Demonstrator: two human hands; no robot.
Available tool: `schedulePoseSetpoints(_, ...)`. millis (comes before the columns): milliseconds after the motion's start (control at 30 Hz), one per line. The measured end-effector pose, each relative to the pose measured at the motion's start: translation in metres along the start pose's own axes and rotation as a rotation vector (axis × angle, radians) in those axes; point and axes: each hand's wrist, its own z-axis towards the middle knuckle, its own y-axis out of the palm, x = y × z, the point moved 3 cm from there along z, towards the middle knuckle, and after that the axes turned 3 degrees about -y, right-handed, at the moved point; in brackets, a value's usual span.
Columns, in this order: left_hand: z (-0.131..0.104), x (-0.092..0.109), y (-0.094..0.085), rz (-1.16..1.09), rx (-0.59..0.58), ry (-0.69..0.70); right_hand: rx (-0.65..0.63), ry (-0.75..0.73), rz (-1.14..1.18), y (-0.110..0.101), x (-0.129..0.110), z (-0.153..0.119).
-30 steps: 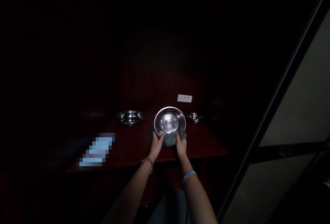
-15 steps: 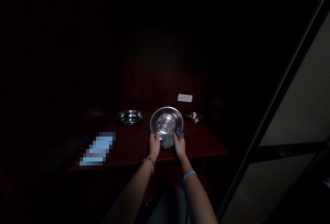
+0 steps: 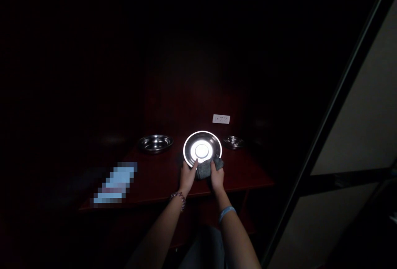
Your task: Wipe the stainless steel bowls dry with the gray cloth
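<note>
A round stainless steel plate (image 3: 202, 150), deep with a shiny rim, is held up over the desk and tilted toward me, its base glaring with reflected light. My left hand (image 3: 187, 177) grips the lower left of its rim, thumb on the inner face. On the lower right, my right hand (image 3: 217, 176) is closed on a dark grey cloth (image 3: 204, 170) pressed against the rim. The cloth hangs across the plate's bottom edge between both hands. Fingers behind the plate are hidden.
A steel bowl (image 3: 155, 143) stands on the dark red desk (image 3: 242, 176) to the left, a smaller steel dish (image 3: 233, 141) to the right. A blurred light-blue item (image 3: 116, 183) lies at front left. A white wall socket (image 3: 221, 119) is behind. A pale panel (image 3: 350, 136) borders the right.
The plate has tilted a little, and its base now reflects bright light. Both hands keep hold of it, and my left thumb has moved slightly inward along the rim.
</note>
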Motion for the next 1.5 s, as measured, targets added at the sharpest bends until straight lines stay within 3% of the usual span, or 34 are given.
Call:
schedulePoseSetpoints(367,0.001,-0.002,0.0,0.025,-0.042,-0.018,-0.023,-0.013,-0.048,0.0,-0.003,-0.001)
schedulePoseSetpoints(567,0.001,-0.002,-0.001,0.067,0.019,-0.039,0.024,0.021,-0.088,0.0,-0.005,-0.003)
schedulePoseSetpoints(867,0.001,-0.001,-0.01,-0.003,0.206,-0.055,0.027,0.027,-0.103,0.0,-0.005,-0.003)
schedulePoseSetpoints(1100,0.001,-0.002,-0.009,0.061,0.133,-0.098,0.037,0.038,-0.119,-0.001,-0.005,-0.003)
schedulePoseSetpoints(1233,0.0,0.001,-0.006,0.089,0.061,-0.05,0.042,0.029,-0.104,-0.001,-0.004,-0.003)
schedulePoseSetpoints(1500,-0.001,0.003,-0.004,0.14,0.041,-0.034,0.029,-0.009,-0.114,-0.001,-0.005,-0.003)
